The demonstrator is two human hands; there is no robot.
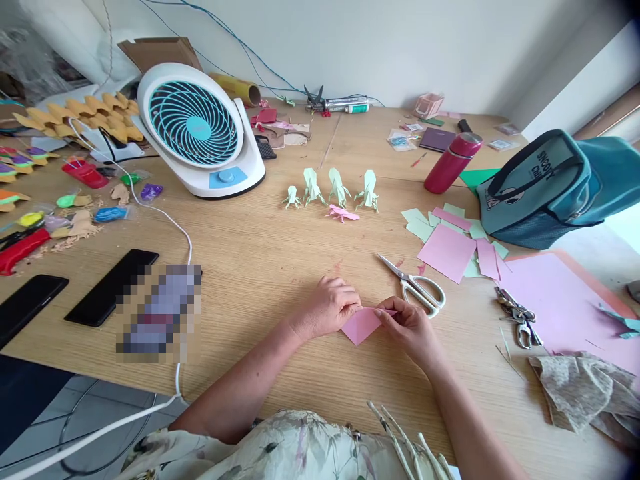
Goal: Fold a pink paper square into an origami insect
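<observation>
A folded pink paper [361,325] lies on the wooden table [260,267] in front of me. My left hand [330,307] presses on the paper's upper left edge with its fingers curled. Pinching the paper's upper right edge is my right hand [409,325]. White-handled scissors [417,283] lie just beyond my right hand. Farther back stand several pale green folded paper figures [333,188], with one pink figure [343,213] lying before them.
A white and teal fan [197,130] stands at the back left, its cable running to the table's front edge. Two black phones [113,287] lie at left. Pink and green paper pieces [450,247], a red bottle [453,162], a teal bag [545,187] and keys [520,320] sit at right.
</observation>
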